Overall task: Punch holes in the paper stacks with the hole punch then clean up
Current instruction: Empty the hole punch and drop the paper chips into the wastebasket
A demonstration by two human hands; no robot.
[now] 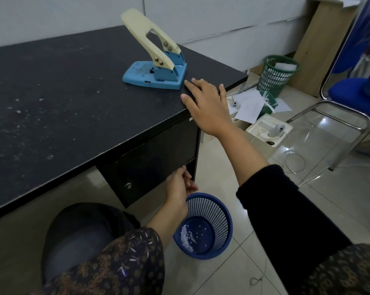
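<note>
A green basket point(275, 76) (mesh-sided) stands near a blue chair point(354, 93).

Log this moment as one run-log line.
phase: cleanup | right hand: flat on desk edge beside hole punch | left hand: at blue basket rim, grip unclear | paper chads in basket

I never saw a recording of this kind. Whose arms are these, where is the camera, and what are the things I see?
There is no machine here. The one camera is worn on a person's head and looks down at their own two arms. The right hand lies flat, fingers straight, on the corner of the black desk, just beside a blue hole punch with a raised cream lever. The left hand is lower, in front of the desk's drawer and above a blue plastic basket on the floor. Its fingers are loosely curled and seem to hold nothing. White paper dots lie in the basket.
</note>
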